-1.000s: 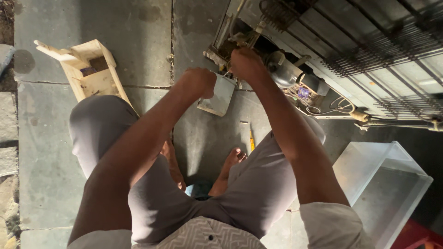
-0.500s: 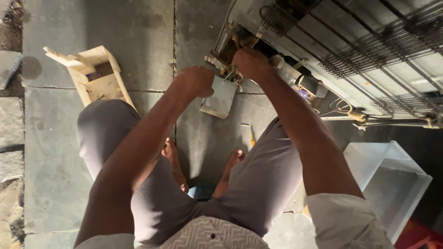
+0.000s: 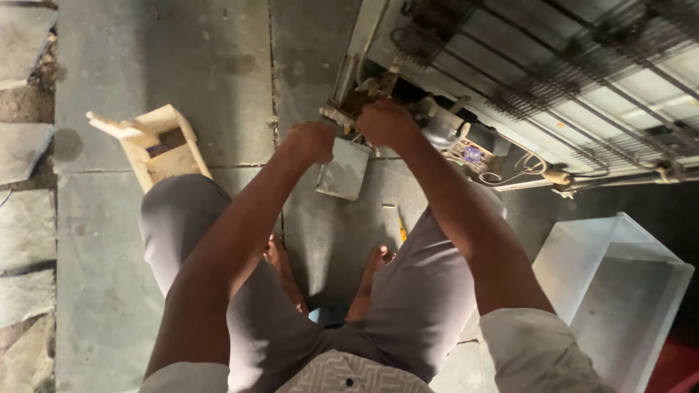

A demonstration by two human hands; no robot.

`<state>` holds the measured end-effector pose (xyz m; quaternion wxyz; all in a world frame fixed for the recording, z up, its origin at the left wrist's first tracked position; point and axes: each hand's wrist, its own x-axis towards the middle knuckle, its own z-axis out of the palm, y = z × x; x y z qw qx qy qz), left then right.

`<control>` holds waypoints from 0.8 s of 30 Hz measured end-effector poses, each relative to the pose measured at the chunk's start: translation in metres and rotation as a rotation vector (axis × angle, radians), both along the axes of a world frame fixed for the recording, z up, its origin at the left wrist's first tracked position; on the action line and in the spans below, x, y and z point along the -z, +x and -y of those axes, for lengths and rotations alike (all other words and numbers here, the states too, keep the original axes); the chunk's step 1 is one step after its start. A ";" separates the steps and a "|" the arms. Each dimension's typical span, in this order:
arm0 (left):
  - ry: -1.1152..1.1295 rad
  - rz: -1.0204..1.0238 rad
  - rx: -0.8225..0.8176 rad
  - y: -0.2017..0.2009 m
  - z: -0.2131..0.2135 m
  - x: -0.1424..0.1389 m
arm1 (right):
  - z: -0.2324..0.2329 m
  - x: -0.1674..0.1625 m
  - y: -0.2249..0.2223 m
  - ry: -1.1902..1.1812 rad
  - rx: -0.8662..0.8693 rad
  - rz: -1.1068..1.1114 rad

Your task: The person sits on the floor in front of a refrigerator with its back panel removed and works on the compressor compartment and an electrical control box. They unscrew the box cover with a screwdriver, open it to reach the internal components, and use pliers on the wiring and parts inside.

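I squat on a stone floor facing the back of a refrigerator (image 3: 553,80) lying on its side, with its black wire condenser grid (image 3: 582,65) on top. My left hand (image 3: 312,142) is closed at the lower corner of the cabinet, just above a small grey metal plate (image 3: 344,169) that hangs there. My right hand (image 3: 386,120) is closed around a brownish part at the same corner, beside the dark compressor (image 3: 444,127). What either hand grips is hidden by the fingers.
A small wooden stool (image 3: 149,142) lies to the left of my knee. A yellow-handled screwdriver (image 3: 400,227) rests on the floor between my bare feet. A clear plastic drawer (image 3: 619,291) stands at the right. Loose wires (image 3: 502,164) hang near the compressor.
The view has tilted slightly, so the refrigerator and both hands sit a little higher in the frame. Both hands stay at the same corner; no clear movement of the plate.
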<state>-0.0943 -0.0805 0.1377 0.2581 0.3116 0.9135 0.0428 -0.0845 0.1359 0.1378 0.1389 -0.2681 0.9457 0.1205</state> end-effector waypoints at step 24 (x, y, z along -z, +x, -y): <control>0.280 -0.075 -0.072 -0.015 -0.012 0.005 | 0.014 0.013 0.017 -0.786 0.182 -0.208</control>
